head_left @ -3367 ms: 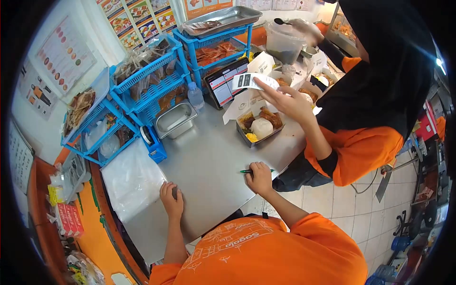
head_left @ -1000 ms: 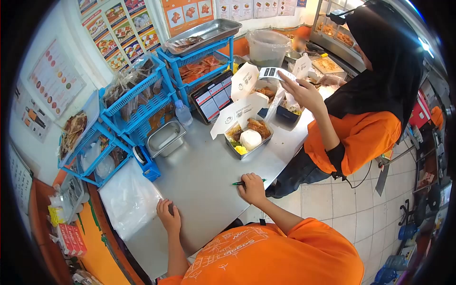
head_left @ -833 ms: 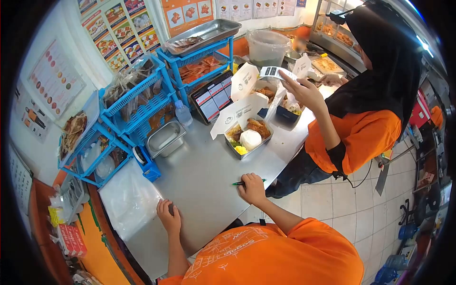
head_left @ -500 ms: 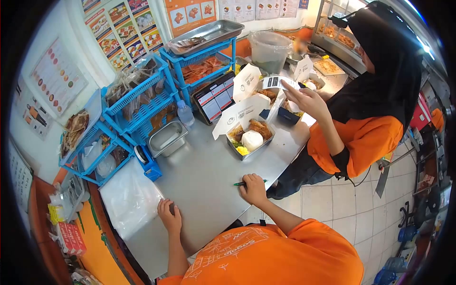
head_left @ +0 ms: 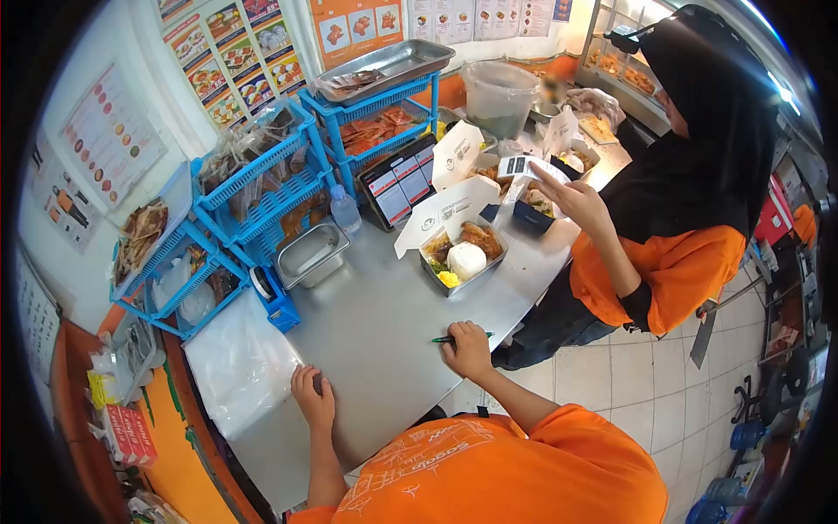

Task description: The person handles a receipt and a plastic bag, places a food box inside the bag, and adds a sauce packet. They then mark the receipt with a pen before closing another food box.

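Note:
My right hand (head_left: 468, 349) is closed around a green pen (head_left: 447, 339) above the metal table's front edge. To the left, my left hand (head_left: 312, 395) rests on the metal table (head_left: 367, 297), its fingers touching the edge of a stack of clear plastic bags (head_left: 237, 362). A small dark object (head_left: 326, 385) shows beside its thumb; whether the hand grips it is unclear. Beyond my hands stands an open meal box (head_left: 465, 262) with a white rice mound, yellow pieces and fried food. A co-worker (head_left: 655, 253) on the right holds a printed paper slip (head_left: 525, 167).
Blue baskets (head_left: 253, 192) with packed food stand at the back left, near a metal pan (head_left: 310, 253), a tape dispenser (head_left: 278, 306) and a bottle (head_left: 344, 210). A tablet (head_left: 401, 185), a clear bucket (head_left: 499, 96) and more food boxes (head_left: 567, 148) are farther back.
The co-worker's hand and paper slip have shifted slightly right and down. A plastic-gloved hand now shows at the back right. My hands keep their places.

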A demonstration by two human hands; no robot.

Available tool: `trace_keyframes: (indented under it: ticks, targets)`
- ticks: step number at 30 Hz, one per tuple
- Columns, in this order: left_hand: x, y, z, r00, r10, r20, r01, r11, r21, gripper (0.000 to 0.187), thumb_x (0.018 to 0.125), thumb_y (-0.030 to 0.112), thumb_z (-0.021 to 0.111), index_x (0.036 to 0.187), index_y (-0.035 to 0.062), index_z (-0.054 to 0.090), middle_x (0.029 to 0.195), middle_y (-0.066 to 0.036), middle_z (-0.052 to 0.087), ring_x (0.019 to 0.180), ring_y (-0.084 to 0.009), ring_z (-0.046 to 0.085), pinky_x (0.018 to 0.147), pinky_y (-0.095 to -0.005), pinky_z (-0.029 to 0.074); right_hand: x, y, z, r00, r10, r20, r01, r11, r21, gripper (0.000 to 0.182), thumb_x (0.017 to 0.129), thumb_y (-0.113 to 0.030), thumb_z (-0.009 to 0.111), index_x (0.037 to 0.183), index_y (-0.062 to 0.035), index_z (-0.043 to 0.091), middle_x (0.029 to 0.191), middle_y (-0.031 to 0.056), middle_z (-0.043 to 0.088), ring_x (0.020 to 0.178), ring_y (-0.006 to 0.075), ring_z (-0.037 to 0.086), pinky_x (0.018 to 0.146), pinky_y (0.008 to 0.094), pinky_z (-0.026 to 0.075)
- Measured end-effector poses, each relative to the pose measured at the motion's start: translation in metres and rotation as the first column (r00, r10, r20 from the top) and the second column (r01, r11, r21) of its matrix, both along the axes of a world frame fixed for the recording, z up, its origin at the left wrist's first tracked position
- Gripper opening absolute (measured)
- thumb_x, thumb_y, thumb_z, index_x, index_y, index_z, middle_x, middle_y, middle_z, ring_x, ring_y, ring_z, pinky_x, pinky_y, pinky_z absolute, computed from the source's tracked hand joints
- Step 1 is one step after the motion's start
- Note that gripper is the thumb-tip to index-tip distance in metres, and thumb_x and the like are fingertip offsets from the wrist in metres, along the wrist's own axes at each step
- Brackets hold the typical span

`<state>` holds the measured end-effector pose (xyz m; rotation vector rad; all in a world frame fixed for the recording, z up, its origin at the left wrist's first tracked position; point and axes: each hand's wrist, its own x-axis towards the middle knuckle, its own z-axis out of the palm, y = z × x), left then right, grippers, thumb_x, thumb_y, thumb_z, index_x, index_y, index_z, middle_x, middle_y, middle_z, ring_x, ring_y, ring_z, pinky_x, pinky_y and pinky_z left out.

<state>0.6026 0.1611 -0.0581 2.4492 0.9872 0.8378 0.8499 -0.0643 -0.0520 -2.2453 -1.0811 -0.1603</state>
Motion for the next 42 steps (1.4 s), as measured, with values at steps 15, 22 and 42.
trace_keyframes:
  ticks: [15,22,42]
  targets:
    - [-0.0008,0.0012,-0.0005,1.000,-0.018,0.022,0.018,1.000,0.004,0.019,0.076,0.006,0.059,0.095,0.0042,0.056,0.113,-0.012,0.055,0.120,-0.0332,0.041,0.102,-0.0445,0.030,0.0001,0.0001,-0.0014,1.000,-0.003,0.003,0.003,1.000,0.019,0.017,0.066,-0.013,0.061,0.077,-0.0043,0.051,0.075,0.0114,0.054,0.076,0.0293,0.053,0.067,0.0403,0.041]
    - [-0.0002,0.0002,0.0000,1.000,-0.009,0.023,0.009,1.000,0.007,0.019,0.076,0.006,0.059,0.095,0.0043,0.056,0.113,-0.012,0.055,0.119,-0.0333,0.041,0.102,-0.0446,0.030,-0.0006,0.0002,0.0005,1.000,-0.006,0.000,0.006,0.998,0.060,0.016,0.065,-0.012,0.061,0.075,-0.0040,0.051,0.073,0.0112,0.054,0.074,0.0297,0.052,0.066,0.0409,0.041]
    - [0.0001,-0.0019,0.0020,1.000,0.015,0.003,-0.015,1.000,-0.007,0.018,0.077,0.005,0.059,0.095,0.0037,0.057,0.113,-0.011,0.055,0.121,-0.0325,0.041,0.102,-0.0441,0.030,0.0003,0.0008,-0.0024,1.000,-0.001,0.012,0.001,0.999,0.050,0.016,0.066,-0.013,0.060,0.075,-0.0040,0.050,0.072,0.0118,0.053,0.074,0.0299,0.052,0.066,0.0408,0.041]
